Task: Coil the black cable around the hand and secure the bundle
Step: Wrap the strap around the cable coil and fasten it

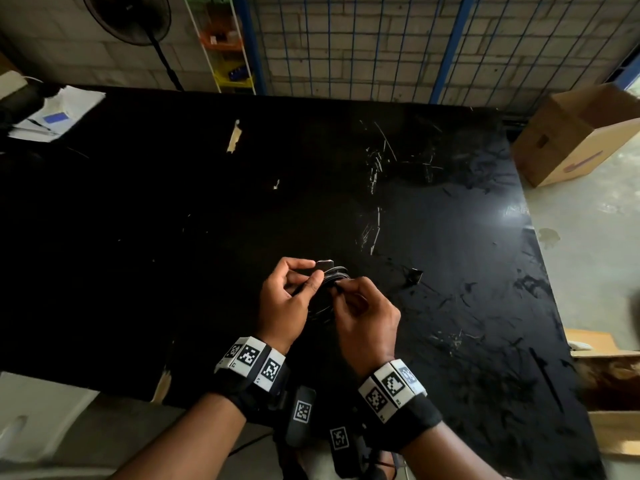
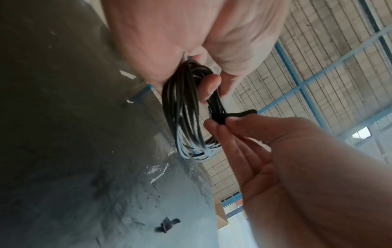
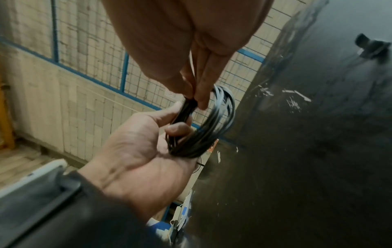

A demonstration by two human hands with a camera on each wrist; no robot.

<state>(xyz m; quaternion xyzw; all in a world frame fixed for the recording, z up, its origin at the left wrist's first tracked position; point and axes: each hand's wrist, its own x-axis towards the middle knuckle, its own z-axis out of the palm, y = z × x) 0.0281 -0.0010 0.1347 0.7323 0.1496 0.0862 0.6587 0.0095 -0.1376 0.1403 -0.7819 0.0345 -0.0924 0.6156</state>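
Black cable [image 2: 184,107] coiled into a bundle of loops, held up just above the worktop [image 1: 173,202], between both hands. Left hand [image 1: 284,299] gripping the coil, thumb pressed over the strands, fingers [image 3: 178,130] curled through the loops. Right hand [image 1: 363,317] pinching a black strap [image 2: 237,115] at the side of the bundle, fingers narrow, thumb and forefinger closed on it. From the head view, only a glint of strands between the knuckles; from the left wrist view, the whole coil hanging, lower loops catching pale light, strap tab sticking out past the right fingertips. From the right wrist view, left palm open to the camera, coil lying across it, right fingers nipping the strands at the top. Small black clip-like piece [image 1: 414,275] lying on the worktop to the right, apart from the hands. Worktop black, scuffed and scratched, glare near its right edge. Papers [image 1: 59,112] at the far left corner, cardboard box [image 1: 571,140] on the floor to the right, blue wire-mesh fence [image 1: 381,46] against a block wall, fan [image 1: 128,15] at top left.
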